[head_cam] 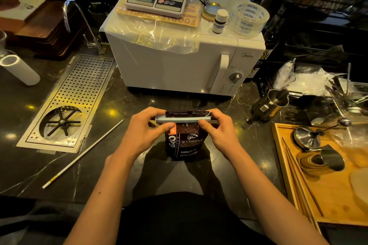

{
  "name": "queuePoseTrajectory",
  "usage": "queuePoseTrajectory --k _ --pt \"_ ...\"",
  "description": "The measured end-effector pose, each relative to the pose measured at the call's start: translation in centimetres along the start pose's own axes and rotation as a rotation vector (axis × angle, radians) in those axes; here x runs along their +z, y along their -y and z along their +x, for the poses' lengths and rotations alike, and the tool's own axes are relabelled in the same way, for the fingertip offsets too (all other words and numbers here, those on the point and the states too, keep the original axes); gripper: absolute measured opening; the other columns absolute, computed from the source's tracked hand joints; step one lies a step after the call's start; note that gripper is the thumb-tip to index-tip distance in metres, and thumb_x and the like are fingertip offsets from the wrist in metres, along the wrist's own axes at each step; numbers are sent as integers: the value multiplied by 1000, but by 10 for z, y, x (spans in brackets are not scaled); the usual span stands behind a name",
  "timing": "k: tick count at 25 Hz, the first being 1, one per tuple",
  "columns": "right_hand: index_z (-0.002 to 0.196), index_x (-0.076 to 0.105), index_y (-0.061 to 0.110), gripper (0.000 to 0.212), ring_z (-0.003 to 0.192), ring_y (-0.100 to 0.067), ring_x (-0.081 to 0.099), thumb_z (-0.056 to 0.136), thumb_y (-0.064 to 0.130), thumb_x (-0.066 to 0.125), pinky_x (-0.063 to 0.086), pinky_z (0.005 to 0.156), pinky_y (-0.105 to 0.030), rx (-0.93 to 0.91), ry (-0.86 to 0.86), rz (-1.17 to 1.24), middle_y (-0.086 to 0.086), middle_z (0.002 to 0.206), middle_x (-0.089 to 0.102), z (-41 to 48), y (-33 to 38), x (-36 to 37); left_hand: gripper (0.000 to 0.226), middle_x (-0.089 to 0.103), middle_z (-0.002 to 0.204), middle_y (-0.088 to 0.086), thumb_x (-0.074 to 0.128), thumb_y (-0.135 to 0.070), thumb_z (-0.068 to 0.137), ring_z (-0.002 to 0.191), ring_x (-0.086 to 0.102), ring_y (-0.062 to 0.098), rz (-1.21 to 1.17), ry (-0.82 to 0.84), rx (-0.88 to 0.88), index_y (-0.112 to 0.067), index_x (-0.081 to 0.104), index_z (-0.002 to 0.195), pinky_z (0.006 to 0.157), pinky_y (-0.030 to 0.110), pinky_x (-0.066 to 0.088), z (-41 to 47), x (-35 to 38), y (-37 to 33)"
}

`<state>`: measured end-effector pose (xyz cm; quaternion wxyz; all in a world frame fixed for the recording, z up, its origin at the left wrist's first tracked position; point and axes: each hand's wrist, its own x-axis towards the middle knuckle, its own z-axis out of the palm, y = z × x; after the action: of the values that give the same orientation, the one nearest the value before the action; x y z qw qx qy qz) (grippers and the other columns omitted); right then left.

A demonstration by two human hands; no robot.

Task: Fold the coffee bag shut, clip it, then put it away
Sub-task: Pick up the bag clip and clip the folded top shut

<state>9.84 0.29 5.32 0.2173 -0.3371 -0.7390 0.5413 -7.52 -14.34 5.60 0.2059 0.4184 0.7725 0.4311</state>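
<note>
A dark brown coffee bag (184,145) stands upright on the black marble counter, in front of the microwave. A long pale blue clip (183,119) lies across its folded top, with a strip of the bag's top edge sticking up above it. My left hand (148,128) pinches the clip's left end, thumb in front. My right hand (218,128) pinches the clip's right end the same way. Both hands press on the clip and the bag's upper corners.
A white microwave (179,61) stands right behind the bag, with a scale, tape roll and small bottle on top. A perforated metal drain tray (79,93) lies to the left, a thin white stick (83,154) beside it. A steel pitcher (272,103) and wooden tray (328,191) sit to the right.
</note>
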Motion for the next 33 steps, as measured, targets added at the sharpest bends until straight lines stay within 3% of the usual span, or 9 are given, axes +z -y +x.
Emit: queuePoseTrajectory --k 4,8,10,13,16,21,24,28,33 --pt "98 65 17 9 97 -30 64 90 12 67 55 83 -51 14 -2 -7 -12 100 66 -4 -6 -1 14 59 86 1 77 -23 78 79 56 8 -76 -56 20 -18 73 91 68 26 48 1 9 -3" --pt "106 68 21 20 103 -21 58 86 22 71 50 91 -46 -61 4 -159 1 105 65 -1 -3 -5 11 61 85 4 77 -22 78 81 58 14 -66 -57 25 -20 71 87 69 35 50 2 7 -1" --pt "116 65 22 33 105 -15 54 84 26 73 47 92 -37 -169 73 -310 6 108 64 3 12 -7 10 61 85 4 77 -22 78 80 58 10 -51 -45 43 -21 71 86 69 31 49 3 6 -2" --pt "114 66 22 30 103 -15 56 86 31 70 49 88 -39 -280 220 -587 5 106 64 16 41 0 13 61 84 5 76 -23 80 79 57 10 -53 -31 63 -18 72 91 66 23 46 3 6 0" --pt "115 66 23 28 103 -17 58 89 32 66 51 87 -43 -285 351 -772 3 108 64 29 60 5 17 60 84 3 73 -24 82 79 57 10 -11 -27 68 -19 73 98 67 22 46 2 3 1" --pt "116 65 23 33 103 -20 60 87 40 66 53 83 -43 -258 549 -885 1 109 65 36 76 12 19 58 86 2 70 -24 86 79 56 11 54 71 109 -20 71 104 66 15 40 4 -3 -3" --pt "114 65 23 32 101 -22 61 88 41 64 53 80 -43 -276 507 -961 0 106 66 34 78 21 18 59 87 2 69 -22 87 80 56 9 92 101 121 -19 71 105 65 16 39 6 -9 -2" --pt "112 65 24 26 100 -21 60 89 35 64 52 80 -42 -313 351 -976 1 104 65 27 71 27 25 62 86 1 72 -24 84 79 57 9 100 8 108 -18 72 108 66 16 40 5 -6 0" --pt "113 65 30 31 101 -18 60 86 45 66 50 82 -42 -212 396 -868 6 105 65 26 66 10 24 64 87 -1 73 -24 82 83 59 7 55 6 114 -20 72 105 70 15 42 0 -4 1"
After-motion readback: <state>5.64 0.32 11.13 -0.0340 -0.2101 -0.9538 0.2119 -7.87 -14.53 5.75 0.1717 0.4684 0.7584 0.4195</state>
